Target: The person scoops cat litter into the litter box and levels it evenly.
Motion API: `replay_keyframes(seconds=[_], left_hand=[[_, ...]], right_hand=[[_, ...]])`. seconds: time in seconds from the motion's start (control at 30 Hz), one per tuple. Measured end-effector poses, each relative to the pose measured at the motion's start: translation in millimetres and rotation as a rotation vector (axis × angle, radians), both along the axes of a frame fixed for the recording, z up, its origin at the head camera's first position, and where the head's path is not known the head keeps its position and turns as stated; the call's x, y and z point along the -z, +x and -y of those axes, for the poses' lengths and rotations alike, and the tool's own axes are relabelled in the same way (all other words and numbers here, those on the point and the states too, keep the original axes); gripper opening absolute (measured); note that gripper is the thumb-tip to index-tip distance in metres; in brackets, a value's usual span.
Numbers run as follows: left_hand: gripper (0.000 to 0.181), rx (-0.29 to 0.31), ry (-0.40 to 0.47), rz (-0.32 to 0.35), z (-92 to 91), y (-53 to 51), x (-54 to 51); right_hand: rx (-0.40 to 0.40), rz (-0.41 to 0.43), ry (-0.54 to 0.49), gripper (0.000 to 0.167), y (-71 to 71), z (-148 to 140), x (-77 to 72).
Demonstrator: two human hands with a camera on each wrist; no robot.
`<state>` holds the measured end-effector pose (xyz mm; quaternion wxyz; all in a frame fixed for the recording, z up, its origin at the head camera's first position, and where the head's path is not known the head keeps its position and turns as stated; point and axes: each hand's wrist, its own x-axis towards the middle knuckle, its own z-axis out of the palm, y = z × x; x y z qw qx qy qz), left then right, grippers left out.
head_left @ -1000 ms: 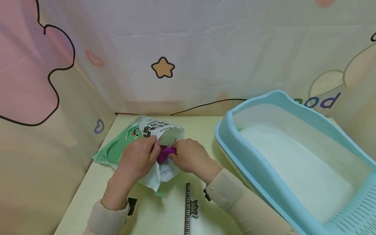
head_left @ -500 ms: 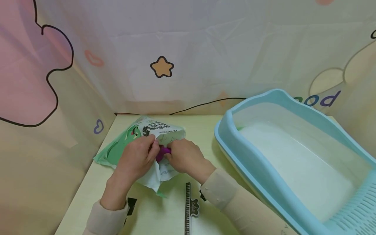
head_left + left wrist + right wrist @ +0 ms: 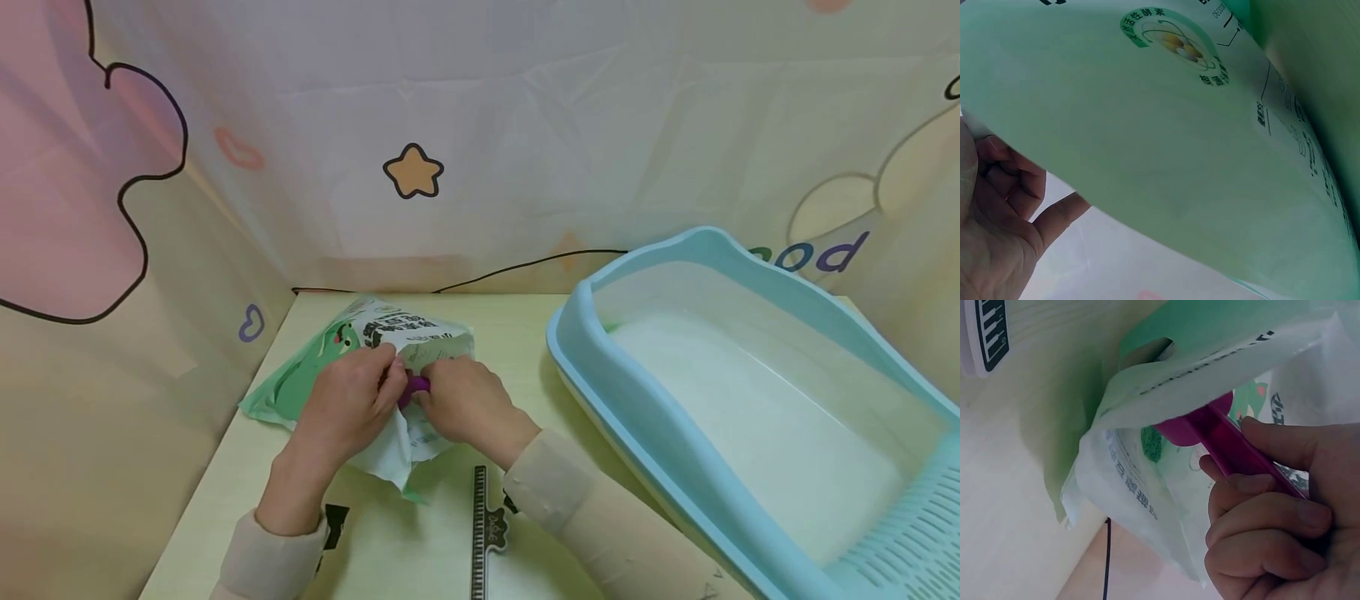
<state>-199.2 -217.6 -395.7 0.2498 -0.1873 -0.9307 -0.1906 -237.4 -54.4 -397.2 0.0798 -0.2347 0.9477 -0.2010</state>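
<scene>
A green and white printed plastic bag lies on the table with its mouth spread toward the right. My left hand grips the near edge of that mouth; in the left wrist view the bag wall covers part of its fingers. With curled fingers and thumb, my right hand holds a magenta scoop by its handle. The scoop's bowl is inside the bag, partly hidden by the bag's rim. A grainy green patch shows beside the bowl in the right wrist view.
A large litter box with a light blue rim takes up the right side of the table. Near the front lies a black and white ruler-like strip. Black tape marks the tabletop. A printed cloth hangs behind.
My right hand has moved left and pushed the scoop deeper into the bag, so less magenta shows. My left hand keeps its hold on the bag's edge.
</scene>
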Motion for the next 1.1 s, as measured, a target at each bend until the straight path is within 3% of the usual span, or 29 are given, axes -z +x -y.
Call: replay_keyframes(seconds=[0.37, 0.63, 0.93, 1.1], left_hand=[[0.031, 0.022, -0.01, -0.023, -0.3, -1.2, -0.7], [0.032, 0.049, -0.017, -0.032, 0.8, -1.9, 0.8], [0.034, 0.066, -0.027, -0.048, 0.2, -1.7, 0.5], [0.034, 0.065, -0.032, -0.025, -0.9, -1.2, -0.1]], right_hand=[[0.017, 0.007, 0.013, 0.028, -4.2, 12, 7.3], [-0.03, 0.043, 0.061, 0.024, -9.5, 25, 16.2], [-0.086, -0.066, 0.059, 0.017, -12.4, 34, 28.8], [-0.088, -0.073, 0.029, 0.017, -14.0, 35, 30.9]])
